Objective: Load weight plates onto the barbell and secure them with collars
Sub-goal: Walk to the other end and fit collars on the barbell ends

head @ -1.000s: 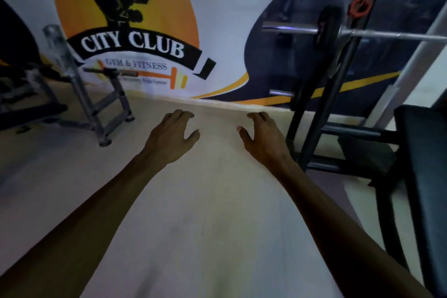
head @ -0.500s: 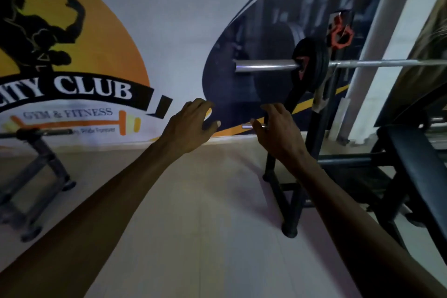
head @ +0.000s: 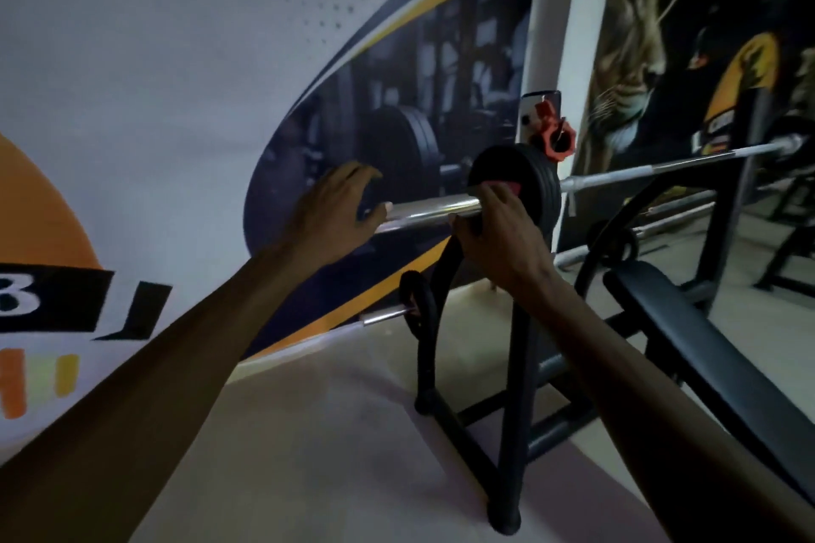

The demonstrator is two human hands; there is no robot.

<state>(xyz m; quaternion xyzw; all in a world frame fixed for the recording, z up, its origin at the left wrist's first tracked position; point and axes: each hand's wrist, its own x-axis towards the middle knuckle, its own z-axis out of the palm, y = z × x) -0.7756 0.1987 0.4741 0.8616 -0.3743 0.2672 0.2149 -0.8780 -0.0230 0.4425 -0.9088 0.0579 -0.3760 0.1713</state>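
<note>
Chrome shows on the bare end of the barbell [head: 434,209], which lies across a black rack [head: 516,366] in the head view, the only one. Black weight plates [head: 536,181] sit on that end, close against the rack upright. An orange collar [head: 556,139] hangs near the top of the upright, just above the plates and off the bar.

The left hand [head: 328,214] reaches to the tip of the bar with its fingers spread apart; the thumb lies along the chrome, but whether the palm grips it I cannot tell. The right hand [head: 498,229] is at the plates, its fingers curled round something small and red against the face of the outer plate, with the thumb under the bar; what that red thing is I cannot tell.

A padded bench [head: 705,357] stands to the right of the rack. Lower on the rack, a short peg [head: 383,315] carries another dark plate. A printed banner [head: 176,79] covers the wall behind.
</note>
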